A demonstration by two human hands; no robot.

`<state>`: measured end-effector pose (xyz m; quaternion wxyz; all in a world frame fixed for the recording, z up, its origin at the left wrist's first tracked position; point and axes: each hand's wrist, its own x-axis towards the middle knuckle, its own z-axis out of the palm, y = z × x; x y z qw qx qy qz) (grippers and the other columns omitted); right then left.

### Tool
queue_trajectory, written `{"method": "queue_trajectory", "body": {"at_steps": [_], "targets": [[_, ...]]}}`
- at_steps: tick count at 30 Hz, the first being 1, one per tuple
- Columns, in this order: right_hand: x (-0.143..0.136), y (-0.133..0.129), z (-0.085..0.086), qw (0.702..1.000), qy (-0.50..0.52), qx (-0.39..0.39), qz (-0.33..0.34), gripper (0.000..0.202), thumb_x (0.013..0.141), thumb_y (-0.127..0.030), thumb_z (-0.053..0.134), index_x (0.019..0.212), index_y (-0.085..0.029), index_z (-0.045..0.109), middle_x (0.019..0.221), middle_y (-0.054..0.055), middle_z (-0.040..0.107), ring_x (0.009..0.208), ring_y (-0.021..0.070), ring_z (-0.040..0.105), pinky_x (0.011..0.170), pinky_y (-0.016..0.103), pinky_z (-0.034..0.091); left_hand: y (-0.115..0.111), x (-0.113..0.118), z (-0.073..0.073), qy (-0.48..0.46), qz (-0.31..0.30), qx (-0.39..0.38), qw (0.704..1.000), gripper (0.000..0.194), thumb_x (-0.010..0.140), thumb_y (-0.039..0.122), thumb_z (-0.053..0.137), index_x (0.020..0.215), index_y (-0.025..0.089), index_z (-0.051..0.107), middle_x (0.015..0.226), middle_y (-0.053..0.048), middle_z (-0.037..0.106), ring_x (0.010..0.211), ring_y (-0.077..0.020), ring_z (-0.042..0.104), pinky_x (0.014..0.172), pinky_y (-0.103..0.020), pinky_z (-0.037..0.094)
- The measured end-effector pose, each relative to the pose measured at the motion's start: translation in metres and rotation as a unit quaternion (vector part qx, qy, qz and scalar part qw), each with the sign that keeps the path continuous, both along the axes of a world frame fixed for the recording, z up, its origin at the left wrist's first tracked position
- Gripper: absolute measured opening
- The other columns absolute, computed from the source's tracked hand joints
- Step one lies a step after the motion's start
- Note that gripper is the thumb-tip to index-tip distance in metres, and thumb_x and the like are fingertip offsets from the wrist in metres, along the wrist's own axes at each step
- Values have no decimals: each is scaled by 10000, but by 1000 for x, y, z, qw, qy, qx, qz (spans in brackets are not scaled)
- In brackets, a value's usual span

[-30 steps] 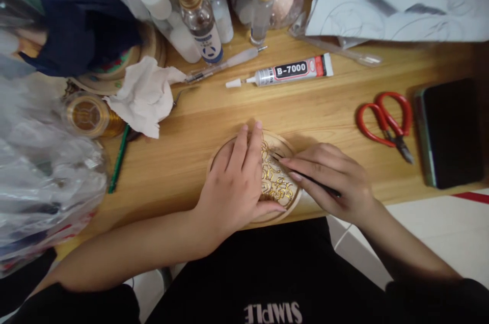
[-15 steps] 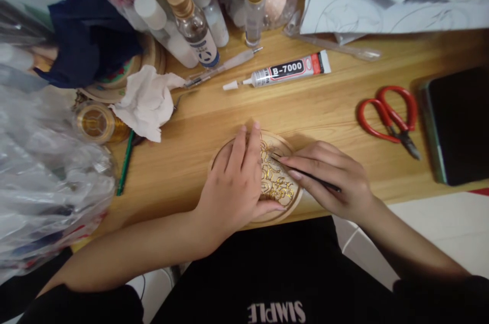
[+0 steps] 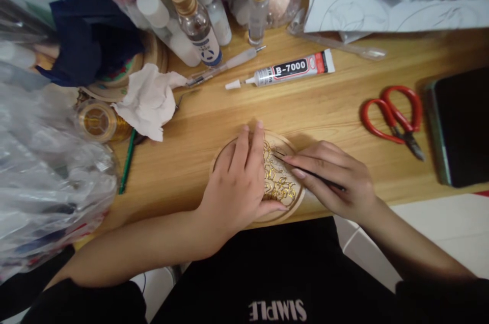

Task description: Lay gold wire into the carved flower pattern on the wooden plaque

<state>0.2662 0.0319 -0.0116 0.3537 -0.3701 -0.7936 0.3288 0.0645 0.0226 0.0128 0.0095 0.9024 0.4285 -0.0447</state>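
While the left hand (image 3: pixel 237 184) lies over a round wooden disc (image 3: pixel 297 205), a golden spool (image 3: pixel 97 120) and a green stick (image 3: pixel 127 162) rest well apart to the left of its fingers, and a crumpled tissue (image 3: pixel 147 102) lies on that same side, farther from the body. The left fingers are stretched out flat, with the thumb spread away from them; they rest on the disc and do not clamp it. The disc sits on the bench (image 3: pixel 183 156), under these fingers and extending toward the right ones. It looks light and stiff, and I judge that its outer rim is the safest place for taking hold, because there the fingers meet only wood. Between the thumb and the left index finger shows a pattern of golden lines (image 3: pixel 273 179). They seem to be thin wire, easy to bend and perhaps slippery for bare skin, so a fine tip suits them better than a fingertip. To the right, the fingers of the right hand (image 3: pixel 336 179) are pinched together on a thin dark tool (image 3: pixel 329 182), probably tweezers, whose tip is just ahead of them, over the disc. The tool appears slim and rigid; a pinch near its front should steer it well. Whether the tip touches a wire, I cannot tell.
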Motion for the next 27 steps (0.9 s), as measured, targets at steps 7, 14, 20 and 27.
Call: {"method": "queue_trajectory", "body": {"at_steps": [7,14,20,27], "targets": [[1,1,-2,1000,4,5,9,405,863,-60,584,1244,-198,597,927,71,679,815,166,629,692,348,538,3,1,3,-13,-5,-31,999,966,617,777,691,1187,2,600,1523,-265,300,1261,-454,468,915,-495,510],[3,1,-5,1000,6,-3,13,404,866,-67,579,1247,-200,595,894,63,660,797,167,609,682,353,532,5,6,7,-4,-15,-55,998,974,575,727,758,1189,-15,616,1537,-272,256,1221,-512,472,833,-546,541],[4,1,-5,1000,8,-4,15,402,865,-63,577,1242,-199,599,903,69,666,800,170,609,691,354,533,6,8,9,36,-47,-38,997,912,633,755,693,1165,15,658,1554,-205,267,1216,-527,462,781,-526,556],[3,2,-4,1000,14,-5,13,414,869,-68,579,1255,-218,593,907,65,677,799,169,616,699,356,537,10,8,14,44,-28,-57,997,956,654,762,676,1235,7,607,1559,-214,256,1221,-466,484,840,-493,538]]}}
